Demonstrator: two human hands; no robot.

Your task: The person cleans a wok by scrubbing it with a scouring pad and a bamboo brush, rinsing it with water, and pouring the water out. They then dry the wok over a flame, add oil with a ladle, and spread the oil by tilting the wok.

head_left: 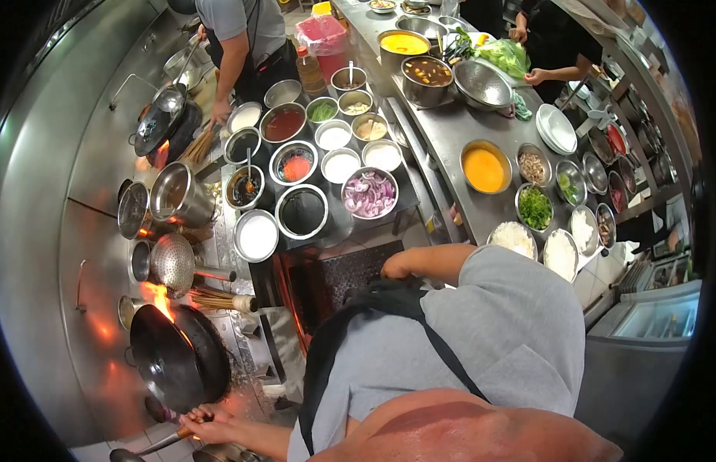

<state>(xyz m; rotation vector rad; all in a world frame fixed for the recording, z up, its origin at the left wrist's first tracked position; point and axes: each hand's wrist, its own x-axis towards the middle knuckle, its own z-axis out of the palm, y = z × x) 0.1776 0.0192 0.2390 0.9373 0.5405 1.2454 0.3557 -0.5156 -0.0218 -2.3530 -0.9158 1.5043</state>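
Note:
My left hand (206, 423) is closed around the wooden handle of a ladle (164, 444), whose dark bowl points to the lower left corner. Beside it, a large black wok (169, 358) sits tilted on the stove, with flame rising at its upper edge. My right hand (399, 265) is low by my apron, next to a dark wet metal surface (338, 276). Its fingers look curled; anything in them is hidden. A perforated strainer (173, 259) and a bamboo brush (219, 299) lie above the wok.
Bowls crowd the middle counter, among them sliced red onion (370, 194) and white powder (256, 235). A pot (173, 192) stands farther along the stove, near a co-worker at another wok (164, 127). Orange liquid (485, 168) and greens (535, 208) sit on the right table.

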